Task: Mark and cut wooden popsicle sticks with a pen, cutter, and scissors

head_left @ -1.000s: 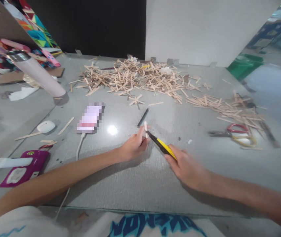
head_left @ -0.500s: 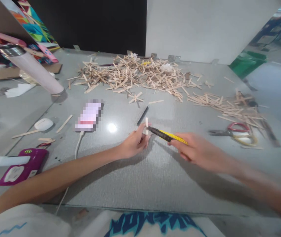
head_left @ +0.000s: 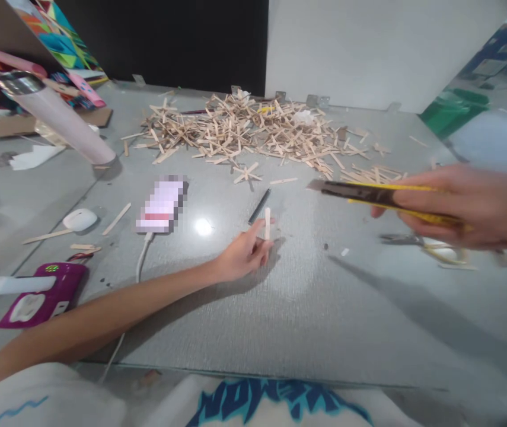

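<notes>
Low over the table, my left hand (head_left: 245,254) is closed on a short flat wooden stick (head_left: 267,224), held upright between its fingers. Off to the right, my right hand (head_left: 455,204) is wrapped round a yellow and black utility knife (head_left: 369,194), raised above the table with its blade pointing left. A dark pen-like rod (head_left: 259,206) lies just beyond my left hand. A small pale chip (head_left: 344,252) rests on the table to the right of the stick. The knife and the stick are apart.
A big heap of wooden sticks (head_left: 235,133) spreads across the back. Pliers (head_left: 399,239) lie partly hidden under my right hand. On the left are a phone (head_left: 163,204) on a white cable, a white earbud case (head_left: 79,220), a purple device (head_left: 46,293) and a pale tumbler (head_left: 60,118).
My right hand has lifted the utility knife away from the stick, up and to the right. My left hand stays put with the stick. A pale chip now shows on the table.
</notes>
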A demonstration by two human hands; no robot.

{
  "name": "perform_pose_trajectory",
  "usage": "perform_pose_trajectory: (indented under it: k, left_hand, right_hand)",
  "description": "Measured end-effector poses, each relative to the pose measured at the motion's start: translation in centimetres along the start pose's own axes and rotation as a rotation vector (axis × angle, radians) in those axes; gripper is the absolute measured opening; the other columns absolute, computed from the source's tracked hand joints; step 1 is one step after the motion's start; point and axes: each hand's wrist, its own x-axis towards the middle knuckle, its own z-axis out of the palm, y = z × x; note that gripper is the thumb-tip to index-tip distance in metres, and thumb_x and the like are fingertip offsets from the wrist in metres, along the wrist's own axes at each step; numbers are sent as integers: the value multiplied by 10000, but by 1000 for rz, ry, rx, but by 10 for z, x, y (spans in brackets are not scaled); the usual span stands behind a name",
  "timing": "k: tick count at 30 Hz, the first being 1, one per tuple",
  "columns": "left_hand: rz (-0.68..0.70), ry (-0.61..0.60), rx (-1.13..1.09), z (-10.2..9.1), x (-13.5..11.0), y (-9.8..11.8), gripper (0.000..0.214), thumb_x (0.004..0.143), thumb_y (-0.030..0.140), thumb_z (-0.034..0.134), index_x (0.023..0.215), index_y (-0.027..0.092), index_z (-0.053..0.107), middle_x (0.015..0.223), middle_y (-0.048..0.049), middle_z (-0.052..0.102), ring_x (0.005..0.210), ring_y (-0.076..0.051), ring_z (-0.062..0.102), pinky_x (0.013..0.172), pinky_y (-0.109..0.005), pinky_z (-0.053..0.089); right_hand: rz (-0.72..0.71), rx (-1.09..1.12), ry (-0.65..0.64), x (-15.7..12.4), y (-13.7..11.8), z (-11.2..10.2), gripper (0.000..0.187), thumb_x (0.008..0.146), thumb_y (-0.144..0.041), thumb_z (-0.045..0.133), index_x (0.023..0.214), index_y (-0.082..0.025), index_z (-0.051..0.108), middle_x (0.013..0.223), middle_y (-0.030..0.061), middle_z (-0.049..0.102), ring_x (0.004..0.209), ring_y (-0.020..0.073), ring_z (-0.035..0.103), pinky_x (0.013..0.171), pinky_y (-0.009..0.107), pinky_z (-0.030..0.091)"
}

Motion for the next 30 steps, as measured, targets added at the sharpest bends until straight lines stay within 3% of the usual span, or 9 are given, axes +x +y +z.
perform_pose_trajectory:
  k: [3,6,11,14,17,22,25,27,30]
  left_hand:
    - [8,0,-103,2,-1,5,491,1162,506,539,1513,169,485,751,28,701,467,-98,570,496,-226,488]
    - [-38,13,-177,3,-3,11,422,1153,555,556,1258,155,639,778,-14,725,486,-101,611,494,-228,497]
    - [-76,-14,-231,2,-8,25,413,1145,546,572,1085,152,680,761,-13,724,467,-88,604,468,-207,460]
    - [-96,-97,-210,1,-12,37,393,1150,507,552,1067,150,694,717,11,687,447,-74,543,460,-196,417]
    - [-67,-178,-85,4,-16,47,345,1140,423,540,1059,149,732,665,33,649,475,-73,505,496,-190,392]
    - [36,-151,162,9,-18,43,392,1137,381,498,937,157,750,656,34,616,547,-86,497,598,-214,401]
    - [107,-26,360,5,-15,30,422,1141,405,485,979,161,789,630,41,564,548,-106,455,599,-240,365]
    - [135,56,471,1,-12,21,399,1141,407,493,1235,176,804,666,32,618,563,-126,504,637,-251,402]
    - [126,68,554,-2,-10,10,447,1143,447,511,1384,183,778,704,7,689,592,-150,582,664,-263,441]
  right_hand:
    - [-140,-122,-269,-1,2,16,628,1176,-598,426,1004,-123,800,727,36,720,587,87,568,615,385,314]
    - [-334,-240,-251,-9,4,66,383,1186,-451,493,1192,-171,754,875,71,769,680,162,648,655,338,390]
    - [-456,-386,-153,-14,14,126,345,1163,-428,541,1331,-190,725,1086,149,770,893,291,733,726,354,462]
    - [-610,-187,-80,-12,4,126,387,1127,-493,613,1366,-211,727,1225,151,754,1052,305,734,837,377,533]
    - [-648,191,-221,-13,-22,121,465,1130,-502,612,1501,-222,642,1038,63,790,806,204,712,722,315,518]
    - [-634,469,-374,-13,-47,127,312,1143,-405,543,963,-211,707,732,-19,700,551,113,583,575,258,437]
    - [-570,464,-439,0,-37,134,267,1120,-361,563,943,-207,692,813,12,774,604,126,670,606,254,484]
    - [-558,432,-394,12,-22,136,244,1096,-351,580,942,-203,698,833,31,785,665,144,700,632,257,494]
    - [-468,469,-314,27,6,127,291,1068,-472,625,966,-208,695,679,-21,652,529,121,559,519,249,407]
